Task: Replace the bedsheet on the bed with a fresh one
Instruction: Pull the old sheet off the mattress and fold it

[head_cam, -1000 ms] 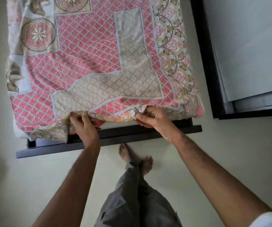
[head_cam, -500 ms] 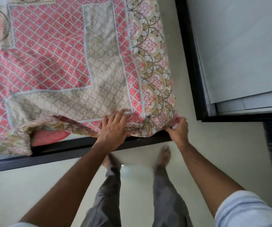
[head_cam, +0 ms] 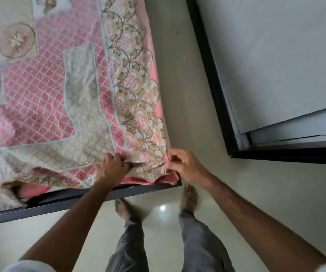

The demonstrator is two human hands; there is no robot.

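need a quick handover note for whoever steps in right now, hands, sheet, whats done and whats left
Left hand: grips the patterned bedsheet at the foot edge, fingers curled into the fabric.
Right hand: pinches the sheet at the near right corner.
The sheet lies over the mattress, bunched along the black bed frame.
Done: the sheet is spread across the top.
Left: settle the corner and foot edge.

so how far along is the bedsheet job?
Done: patterned pink bedsheet covers the top. In hand: left hand and right hand grip its foot-end corner above the black bed frame. Left: the foot edge, bunched and loose, wants straightening.
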